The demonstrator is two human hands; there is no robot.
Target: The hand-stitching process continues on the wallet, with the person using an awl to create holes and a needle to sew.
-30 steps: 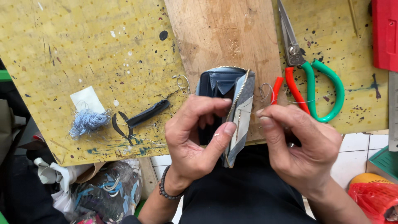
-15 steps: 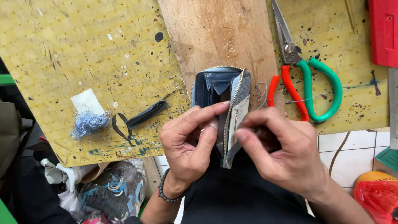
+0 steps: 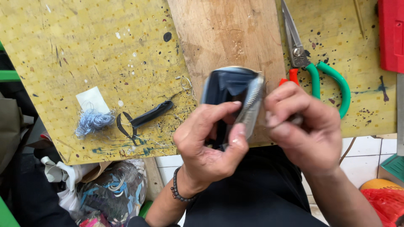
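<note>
Looking from the left, a plastic bag (image 3: 110, 190) under the table (image 3: 63, 46) edge holds mixed coloured scraps that are hard to make out, and the frame cuts it off below. On the table lie a tuft of blue thread (image 3: 93, 121) on a white paper piece (image 3: 90, 99), then black thread snips (image 3: 143, 120). The left hand (image 3: 210, 145) holds a dark folded leather piece (image 3: 227, 90) with a pale lining edge; the thumb presses the near face and the fingers (image 3: 237, 138) curl behind it, so its lower part is hidden. The piece stands upright over the wooden board (image 3: 229, 33), between both hands. The right hand (image 3: 305, 130) is blurred; its fingers are bent close together beside the edge, and I cannot tell what they pinch. Green-handled scissors (image 3: 320, 71) lie partly behind it. A red box (image 3: 391, 33) is cut off at the right.
</note>
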